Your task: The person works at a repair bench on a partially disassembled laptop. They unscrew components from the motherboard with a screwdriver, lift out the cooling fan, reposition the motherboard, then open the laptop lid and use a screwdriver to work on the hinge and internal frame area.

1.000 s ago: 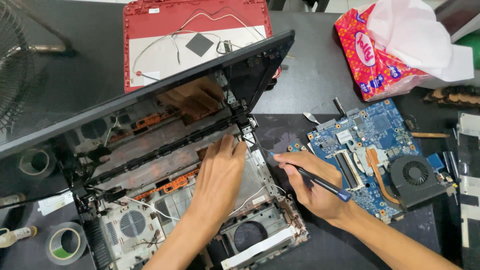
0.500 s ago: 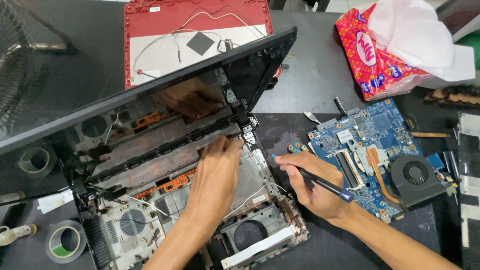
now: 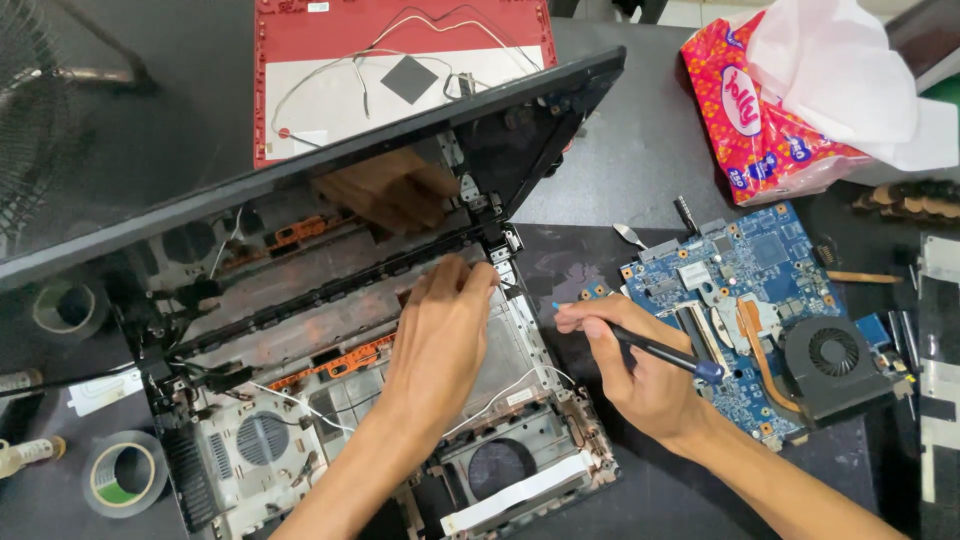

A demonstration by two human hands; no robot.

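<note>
An opened laptop base (image 3: pixel 250 450) lies on the dark table, its screen panel (image 3: pixel 300 190) tilted up behind it. My left hand (image 3: pixel 440 340) rests inside the base, fingertips near the right hinge (image 3: pixel 500 245). My right hand (image 3: pixel 630 370) holds a dark screwdriver (image 3: pixel 660 352) like a pen, its tip pointing left toward the base's right edge. A blue motherboard (image 3: pixel 760 270) with a black fan (image 3: pixel 832 355) lies just right of that hand.
A red laptop lid (image 3: pixel 330 60) with loose cables lies at the back. A pink tissue pack (image 3: pixel 770 110) sits at the back right. A tape roll (image 3: pixel 122 472) lies at the front left, another (image 3: pixel 62 308) further back. Small tools line the right edge.
My left hand's fingertips have shifted slightly right along the hinge area. My right hand and the screwdriver have stayed nearly still.
</note>
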